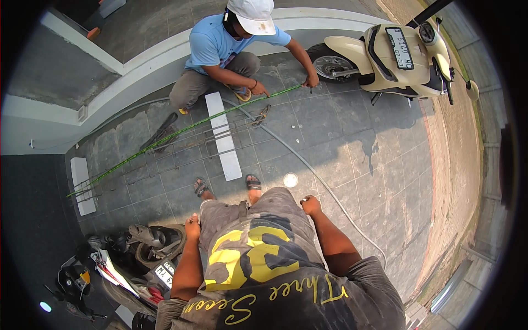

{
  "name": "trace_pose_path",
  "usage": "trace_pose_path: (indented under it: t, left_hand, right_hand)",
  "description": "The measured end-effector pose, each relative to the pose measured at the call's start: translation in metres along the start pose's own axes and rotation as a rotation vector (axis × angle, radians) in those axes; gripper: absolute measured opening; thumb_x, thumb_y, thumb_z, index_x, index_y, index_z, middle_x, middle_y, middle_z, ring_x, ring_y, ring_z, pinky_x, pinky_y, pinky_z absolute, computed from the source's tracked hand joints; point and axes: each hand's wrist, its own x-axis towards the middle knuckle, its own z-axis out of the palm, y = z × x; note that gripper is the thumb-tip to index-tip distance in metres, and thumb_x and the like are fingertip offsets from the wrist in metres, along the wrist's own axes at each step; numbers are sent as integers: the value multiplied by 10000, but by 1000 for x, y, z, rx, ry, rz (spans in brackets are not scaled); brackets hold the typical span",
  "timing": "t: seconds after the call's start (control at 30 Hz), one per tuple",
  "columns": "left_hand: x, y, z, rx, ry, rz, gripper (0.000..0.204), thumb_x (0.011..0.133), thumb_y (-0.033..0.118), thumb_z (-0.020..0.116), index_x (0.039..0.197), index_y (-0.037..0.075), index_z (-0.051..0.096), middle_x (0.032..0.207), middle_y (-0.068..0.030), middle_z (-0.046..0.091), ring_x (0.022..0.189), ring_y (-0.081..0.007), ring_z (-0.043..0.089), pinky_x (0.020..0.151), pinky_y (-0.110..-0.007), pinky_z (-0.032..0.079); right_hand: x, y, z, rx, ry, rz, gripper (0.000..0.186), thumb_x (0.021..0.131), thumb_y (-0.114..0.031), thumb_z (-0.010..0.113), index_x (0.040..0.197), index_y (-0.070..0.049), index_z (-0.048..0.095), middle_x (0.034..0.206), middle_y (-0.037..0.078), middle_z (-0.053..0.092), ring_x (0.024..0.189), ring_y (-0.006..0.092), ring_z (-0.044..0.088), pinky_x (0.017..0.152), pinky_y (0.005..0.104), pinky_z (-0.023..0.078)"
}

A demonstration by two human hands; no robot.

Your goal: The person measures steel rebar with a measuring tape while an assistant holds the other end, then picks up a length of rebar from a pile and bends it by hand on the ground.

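My left hand [192,225] hangs beside my left thigh, fingers curled; what it holds, if anything, is hard to make out. My right hand [310,205] is closed beside my right hip on something too small to name. Beyond my sandalled feet, a steel rebar cage [151,168] lies across a long white block [224,154] and a second white block [82,187] at the far left. A green measuring tape [132,154] stretches along it to the right hand [311,78] of a crouching person in a white cap [217,47], whose left hand is also near the tape.
A cream scooter [385,60] stands at upper right, and dark motorbikes [137,258] crowd the lower left. A grey hose [324,181] crosses the tiles to my right. A dark bundle [159,132] lies by the cage. A low wall edge [110,104] runs behind the person.
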Motion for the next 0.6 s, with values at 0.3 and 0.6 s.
trace_pose_path:
  t: [0.3,0.6]
  left_hand:
    - [5,-5,-1,-11,12,2,374,883,371,583,938,2,584,826,-48,591,741,-131,517,680,-278,426]
    - [-7,15,1,-5,13,20,358,878,357,593,915,1,586,746,-35,577,669,-124,506,627,-274,418]
  right_hand:
    - [1,-3,-1,45,-22,26,456,698,-309,665,1048,-19,619,1021,205,636,982,309,615,843,363,479]
    - [23,-10,0,60,50,-65,461,718,-290,612,1104,-40,603,989,192,648,921,315,633,832,365,483]
